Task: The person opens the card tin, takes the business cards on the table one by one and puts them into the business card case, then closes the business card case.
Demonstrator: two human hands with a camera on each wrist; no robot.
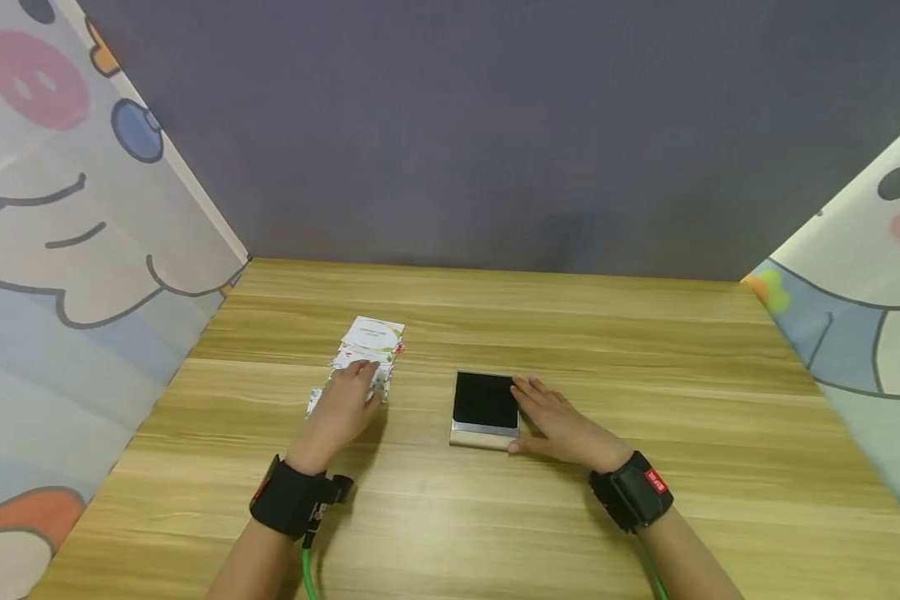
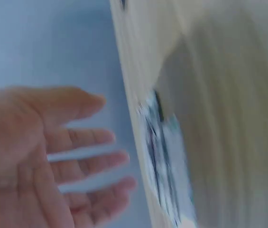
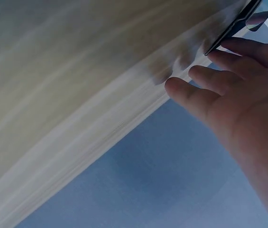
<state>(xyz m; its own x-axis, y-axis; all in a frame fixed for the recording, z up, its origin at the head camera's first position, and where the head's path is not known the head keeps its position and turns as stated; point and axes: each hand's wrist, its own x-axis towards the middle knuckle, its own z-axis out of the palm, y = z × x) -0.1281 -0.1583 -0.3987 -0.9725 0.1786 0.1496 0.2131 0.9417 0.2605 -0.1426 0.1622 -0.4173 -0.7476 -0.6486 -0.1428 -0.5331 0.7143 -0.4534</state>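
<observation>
Several white printed cards [image 1: 373, 334] lie in an overlapping, uneven row left of centre on the table. My left hand [image 1: 342, 412] is over the near part of that row, hiding some of it. In the left wrist view its fingers [image 2: 92, 165] are extended and spread, with nothing between them, and the blurred cards [image 2: 171, 166] lie beyond the fingertips. A flat rectangular case [image 1: 485, 400] with a black top and a gold-and-silver near edge rests at the centre. Along its right side lies my right hand [image 1: 566, 427], fingertips at the edge and thumb at the near right corner.
The wood-grain table [image 1: 450, 517] ends at a dark grey panel [image 1: 495, 142] behind. Cartoon-printed side walls [image 1: 90, 275] stand at left and right. Both wrists wear black bands, and a green cable [image 1: 307, 571] trails from the left one.
</observation>
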